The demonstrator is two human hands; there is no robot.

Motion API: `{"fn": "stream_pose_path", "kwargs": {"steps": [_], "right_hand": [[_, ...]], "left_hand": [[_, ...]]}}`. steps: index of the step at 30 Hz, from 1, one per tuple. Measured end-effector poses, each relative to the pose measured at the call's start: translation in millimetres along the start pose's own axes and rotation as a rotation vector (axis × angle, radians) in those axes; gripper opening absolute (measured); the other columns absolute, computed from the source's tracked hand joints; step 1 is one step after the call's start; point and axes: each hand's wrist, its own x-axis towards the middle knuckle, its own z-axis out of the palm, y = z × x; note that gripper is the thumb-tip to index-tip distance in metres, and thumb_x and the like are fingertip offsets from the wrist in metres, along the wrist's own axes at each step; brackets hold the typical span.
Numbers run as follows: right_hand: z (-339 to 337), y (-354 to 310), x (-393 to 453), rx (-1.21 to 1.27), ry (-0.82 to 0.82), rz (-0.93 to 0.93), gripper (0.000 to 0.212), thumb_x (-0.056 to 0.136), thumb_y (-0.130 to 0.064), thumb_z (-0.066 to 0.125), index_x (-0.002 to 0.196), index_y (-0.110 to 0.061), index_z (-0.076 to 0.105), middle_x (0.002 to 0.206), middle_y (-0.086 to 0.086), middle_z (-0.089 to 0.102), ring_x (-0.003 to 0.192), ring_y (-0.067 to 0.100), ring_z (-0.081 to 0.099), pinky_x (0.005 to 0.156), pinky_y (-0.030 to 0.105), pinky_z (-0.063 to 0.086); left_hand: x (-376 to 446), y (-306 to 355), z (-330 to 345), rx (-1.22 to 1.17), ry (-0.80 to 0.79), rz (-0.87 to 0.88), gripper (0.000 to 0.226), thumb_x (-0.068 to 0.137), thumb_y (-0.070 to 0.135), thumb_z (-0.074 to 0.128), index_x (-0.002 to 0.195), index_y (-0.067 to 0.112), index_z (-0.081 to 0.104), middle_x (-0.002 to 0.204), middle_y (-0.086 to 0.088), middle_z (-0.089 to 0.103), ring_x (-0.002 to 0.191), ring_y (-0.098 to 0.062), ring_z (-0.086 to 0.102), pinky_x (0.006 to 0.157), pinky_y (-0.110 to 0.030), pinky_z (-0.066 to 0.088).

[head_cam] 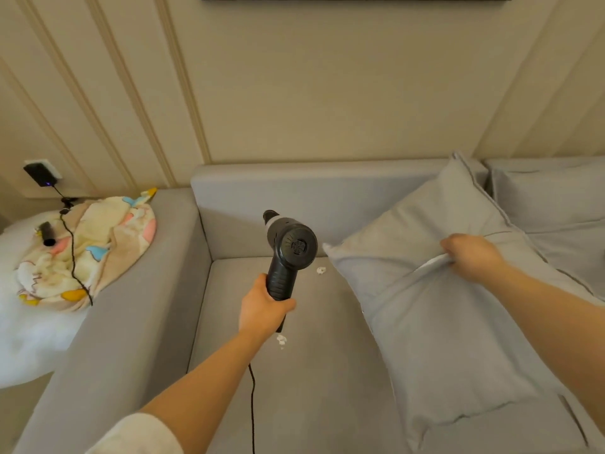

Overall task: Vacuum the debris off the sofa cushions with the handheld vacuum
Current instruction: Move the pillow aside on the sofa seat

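**Vacuum raised, pillow lifted off the seat**

The left hand (265, 306) grips the black handheld vacuum (288, 253) by its handle above the grey seat cushion (294, 388). At three o'clock from it, the right hand (471, 257) pinches the grey pillow (442, 339). White debris (321, 270) lies at the vacuum's four o'clock; another scrap (281, 340) lies at six.

The left hand (262, 309) grips the black handheld vacuum (288, 253) by its handle above the grey seat cushion (294, 388), nozzle aimed at the sofa's back left corner. The right hand (471, 257) pinches a grey pillow (442, 322), tilting it up off the seat. Two white scraps lie on the cushion: one (321, 270) near the back edge, another (281, 340) just below the left hand.
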Motion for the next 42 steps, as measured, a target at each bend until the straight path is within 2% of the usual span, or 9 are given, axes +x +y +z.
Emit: {"fn": "stream_pose_path", "kwargs": {"steps": [8,15,25,28,30,34,37,39,42], "right_hand": [[55.3,110.7,31.9,-0.035,-0.128,-0.088,0.021,0.084,-0.003,0.046,0.103,-0.008,0.056,0.116,0.011,0.055,0.107,0.028,0.056,0.082,0.032,0.042],[76.6,176.1,88.9,-0.070,-0.135,-0.266,0.020,0.087,-0.002,0.043,0.103,-0.010,0.052,0.117,0.012,0.052,0.107,0.028,0.056,0.082,0.034,0.043],[51.7,183.3,209.0,-0.091,0.079,-0.302,0.032,0.088,0.003,0.042,0.118,-0.002,0.051,0.124,0.015,0.047,0.109,0.034,0.052,0.078,0.040,0.046],[73.0,166.1,230.9,0.034,-0.071,-0.166,0.032,0.092,0.000,0.036,0.121,0.005,0.047,0.127,0.024,0.049,0.114,0.037,0.051,0.090,0.042,0.042],[101.5,152.5,236.4,0.097,-0.195,-0.222,0.036,0.096,-0.008,0.032,0.128,0.001,0.045,0.133,0.023,0.047,0.120,0.037,0.048,0.096,0.038,0.038],[138.9,132.0,241.7,0.047,-0.438,-0.342,0.056,0.095,-0.011,0.035,0.148,-0.021,0.019,0.155,0.009,0.022,0.138,0.030,0.029,0.112,0.040,0.028],[145.5,129.2,249.9,0.040,-0.507,-0.294,0.067,0.092,-0.006,0.034,0.149,-0.027,0.008,0.159,0.002,0.007,0.143,0.028,0.017,0.115,0.041,0.023],[143.5,124.0,253.1,0.093,-0.518,-0.278,0.066,0.093,-0.007,0.037,0.150,-0.026,0.008,0.159,0.003,0.008,0.143,0.028,0.019,0.115,0.038,0.023],[128.0,104.0,243.0,0.274,-0.477,-0.264,0.055,0.097,-0.021,0.042,0.148,-0.017,0.020,0.153,0.010,0.029,0.136,0.029,0.034,0.109,0.033,0.030]], "left_hand": [[28.9,64.7,126.8,0.013,-0.060,-0.024,0.043,0.067,0.014,0.073,0.098,0.021,0.044,0.079,0.003,0.053,0.067,-0.014,0.056,0.053,-0.023,0.047],[51.1,107.1,206.1,0.002,-0.065,-0.089,0.041,0.066,0.013,0.072,0.095,0.023,0.045,0.079,0.001,0.056,0.067,-0.015,0.057,0.051,-0.022,0.045],[96.8,125.5,231.0,0.015,0.023,-0.148,0.037,0.066,0.012,0.073,0.081,0.032,0.045,0.076,0.001,0.056,0.063,-0.015,0.055,0.050,-0.023,0.044],[99.1,121.0,232.6,0.013,0.027,-0.170,0.039,0.067,0.012,0.073,0.079,0.034,0.043,0.076,0.001,0.056,0.063,-0.014,0.056,0.050,-0.021,0.043],[99.6,114.0,234.5,0.018,0.025,-0.203,0.039,0.067,0.012,0.073,0.084,0.031,0.045,0.077,0.002,0.056,0.064,-0.014,0.056,0.049,-0.020,0.042],[96.4,93.1,231.7,0.058,0.010,-0.266,0.039,0.067,0.014,0.074,0.093,0.025,0.046,0.078,0.003,0.056,0.066,-0.014,0.057,0.050,-0.021,0.043],[92.4,82.6,231.2,0.055,0.016,-0.294,0.039,0.066,0.014,0.074,0.092,0.025,0.046,0.079,0.002,0.056,0.067,-0.015,0.057,0.050,-0.022,0.044],[90.5,77.7,230.5,0.040,0.023,-0.313,0.039,0.067,0.015,0.073,0.092,0.027,0.046,0.079,0.003,0.056,0.067,-0.014,0.057,0.049,-0.021,0.043],[90.3,77.4,230.1,0.013,0.031,-0.315,0.038,0.066,0.015,0.073,0.090,0.028,0.046,0.078,0.003,0.057,0.066,-0.013,0.057,0.048,-0.020,0.043]]}}
